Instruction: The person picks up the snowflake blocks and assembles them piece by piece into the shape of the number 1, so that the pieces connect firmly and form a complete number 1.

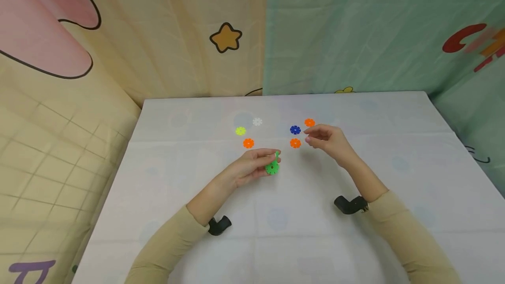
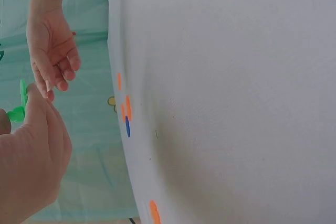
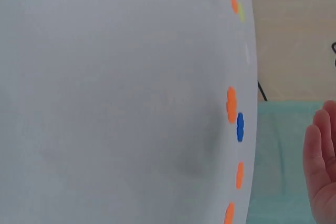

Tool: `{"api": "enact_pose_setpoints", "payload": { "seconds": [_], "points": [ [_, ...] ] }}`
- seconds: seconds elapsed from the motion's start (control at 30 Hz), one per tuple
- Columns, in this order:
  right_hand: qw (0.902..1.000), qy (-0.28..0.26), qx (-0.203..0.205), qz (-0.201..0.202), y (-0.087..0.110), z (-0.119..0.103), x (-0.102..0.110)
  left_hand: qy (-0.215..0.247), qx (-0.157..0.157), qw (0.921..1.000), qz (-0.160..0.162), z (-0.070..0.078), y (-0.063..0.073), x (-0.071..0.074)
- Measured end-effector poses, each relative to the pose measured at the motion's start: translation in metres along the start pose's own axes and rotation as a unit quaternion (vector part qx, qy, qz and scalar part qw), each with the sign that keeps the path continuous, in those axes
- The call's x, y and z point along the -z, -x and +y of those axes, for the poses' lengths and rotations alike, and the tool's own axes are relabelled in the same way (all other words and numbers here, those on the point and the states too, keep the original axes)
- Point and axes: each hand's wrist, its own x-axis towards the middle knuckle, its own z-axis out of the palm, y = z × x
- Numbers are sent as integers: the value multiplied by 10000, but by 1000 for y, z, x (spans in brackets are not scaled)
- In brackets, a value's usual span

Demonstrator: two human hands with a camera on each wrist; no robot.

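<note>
My left hand [image 1: 252, 165] pinches two green notched plastic discs joined together, held above the white table. One green disc [image 1: 272, 168] faces the head camera; the other disc [image 1: 277, 155] stands edge-on at the fingertips. To the right, my right hand [image 1: 328, 141] hovers over the table with thumb and fingertips apart and nothing between them. Its fingers are loosely bent in the left wrist view. Just left of those fingertips lie a blue disc [image 1: 295, 130] and an orange disc [image 1: 295, 143], with another orange disc [image 1: 309, 122] behind.
A yellow disc [image 1: 240, 131], a whitish disc [image 1: 257, 122] and an orange disc [image 1: 248, 143] lie beyond my left hand. One more orange disc [image 3: 229, 213] is hidden from the head view. Printed curtains [image 1: 343, 34] hang behind the table's far edge.
</note>
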Motion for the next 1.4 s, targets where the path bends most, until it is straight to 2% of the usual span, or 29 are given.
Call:
{"api": "enact_pose_setpoints", "payload": {
  "seconds": [0.3,0.47,0.63,0.9,1.1,1.4],
  "points": [
    [9967,-144,-682,424,-6,20,38,73,-22,10000,61,0,2,0],
    [9912,-261,-1209,461,-11,29,53,37,-47,10000,30,0,2,1],
    [9840,-216,-1734,355,-19,41,59,4,23,10000,40,0,2,2],
    [9761,-206,-2086,581,-31,61,60,-21,-1,10000,54,-1,1,3],
    [9680,306,-2370,769,-41,62,55,-81,-33,10000,48,0,0,3],
    [9614,1270,-2247,953,-54,60,46,-104,-83,9999,68,3,-2,5]
  ]
}}
